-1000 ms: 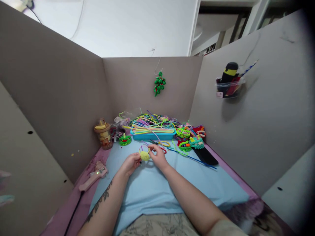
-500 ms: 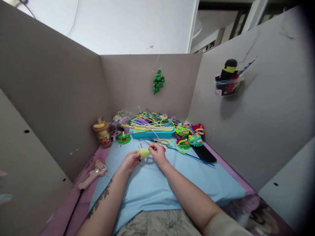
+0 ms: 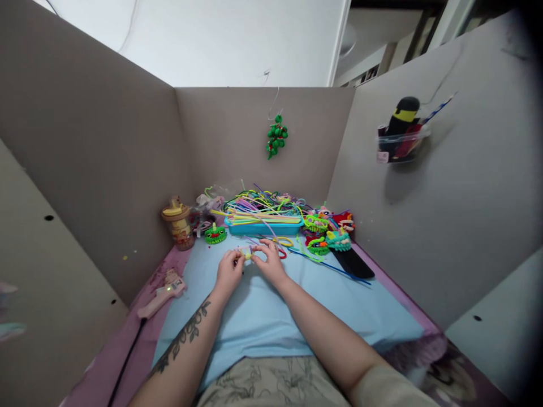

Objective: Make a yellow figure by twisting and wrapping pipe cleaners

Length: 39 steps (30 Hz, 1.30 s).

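Between my two hands is a small yellow fuzzy piece point(image 3: 246, 254), seemingly shaped from pipe cleaner, with a bit of purple at its top. My left hand point(image 3: 229, 271) pinches its left side, fingers curled over it. On its right side, the thumb and fingers of my right hand point(image 3: 270, 263) close on the edge. Fingers cover much of the piece. Just beyond my hands lie yellow-handled scissors point(image 3: 283, 241), partly hidden, and a loose purple pipe cleaner point(image 3: 271, 230). A blue pipe cleaner point(image 3: 331, 265) stretches off to the right.
A blue tray point(image 3: 265, 228) heaped with pipe cleaners stands at the back. Finished fuzzy figures point(image 3: 338, 240) sit right of it, near a black phone-like slab point(image 3: 353, 264). A green figure point(image 3: 215, 234), a lidded cup point(image 3: 178, 226) and a pink glue gun point(image 3: 163, 296) are at left.
The yellow piece has been turned, so less of its broad face shows. My left hand has rotated over it, and my right fingers have spread and shifted along its edge.
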Available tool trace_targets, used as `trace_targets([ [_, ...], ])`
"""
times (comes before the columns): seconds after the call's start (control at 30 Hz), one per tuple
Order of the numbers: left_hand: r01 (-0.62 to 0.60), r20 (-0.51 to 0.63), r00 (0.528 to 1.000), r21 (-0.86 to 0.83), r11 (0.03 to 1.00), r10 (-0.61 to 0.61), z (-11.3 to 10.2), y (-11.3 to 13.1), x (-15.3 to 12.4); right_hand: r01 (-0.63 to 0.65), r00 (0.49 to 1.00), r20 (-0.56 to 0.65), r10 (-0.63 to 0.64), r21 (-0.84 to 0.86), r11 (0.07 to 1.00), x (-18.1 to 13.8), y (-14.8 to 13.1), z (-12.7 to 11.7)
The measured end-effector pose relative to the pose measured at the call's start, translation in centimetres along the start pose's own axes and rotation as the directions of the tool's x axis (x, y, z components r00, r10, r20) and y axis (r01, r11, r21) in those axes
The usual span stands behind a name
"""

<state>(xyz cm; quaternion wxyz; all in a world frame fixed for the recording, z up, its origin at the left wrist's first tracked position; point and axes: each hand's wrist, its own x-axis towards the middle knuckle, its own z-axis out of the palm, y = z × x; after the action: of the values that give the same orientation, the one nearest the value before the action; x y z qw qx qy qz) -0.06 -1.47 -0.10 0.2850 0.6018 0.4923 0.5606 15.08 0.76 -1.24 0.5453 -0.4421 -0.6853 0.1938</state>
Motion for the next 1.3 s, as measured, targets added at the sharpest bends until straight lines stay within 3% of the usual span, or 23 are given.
trace_targets([
  [0.2, -0.029, 0.036, 0.999, -0.032, 0.999, 0.031, -0.1, 0.6, -0.3, -0.015, 0.998, 0.068, 0.009, 0.084, 0.996, -0.1, 0.3, 0.2],
  [0.47, -0.03, 0.059, 0.998, -0.049, 0.998, 0.033, 0.0, 0.8, -0.7, -0.011, 0.998, 0.07, 0.002, 0.129, 0.992, -0.1, 0.0, 0.1],
  [0.67, -0.048, -0.105, 0.994, -0.103, 0.994, 0.038, -0.3, 1.4, -0.3, -0.141, 0.986, 0.129, 0.107, 0.29, 0.947, 0.3, 1.5, 0.5],
  [0.73, -0.032, -0.105, 0.994, -0.149, 0.988, 0.016, -0.4, 1.6, -0.1, -0.168, 0.979, 0.166, 0.118, 0.328, 0.93, 0.4, 2.0, 0.5],
  [0.9, 0.049, 0.129, 0.991, -0.078, 0.996, -0.039, -0.1, 0.7, 0.0, -0.177, 0.977, 0.179, 0.116, 0.38, 0.908, 0.6, 2.3, 0.4],
  [1.0, 0.105, 0.18, 0.979, -0.07, 0.992, -0.091, 0.3, -0.1, 0.0, -0.177, 0.976, 0.179, 0.122, 0.335, 0.925, 0.4, 2.2, 0.4],
  [1.1, 0.202, 0.237, 0.959, -0.205, 0.958, -0.152, 0.4, -0.2, 0.0, -0.18, 0.973, 0.194, 0.126, 0.297, 0.938, 0.3, 2.2, 0.6],
  [1.3, 0.396, 0.455, 0.872, -0.44, 0.806, -0.18, 0.0, 0.8, -0.4, -0.168, 0.975, 0.186, 0.122, 0.256, 0.952, 0.2, 1.2, 0.4],
])
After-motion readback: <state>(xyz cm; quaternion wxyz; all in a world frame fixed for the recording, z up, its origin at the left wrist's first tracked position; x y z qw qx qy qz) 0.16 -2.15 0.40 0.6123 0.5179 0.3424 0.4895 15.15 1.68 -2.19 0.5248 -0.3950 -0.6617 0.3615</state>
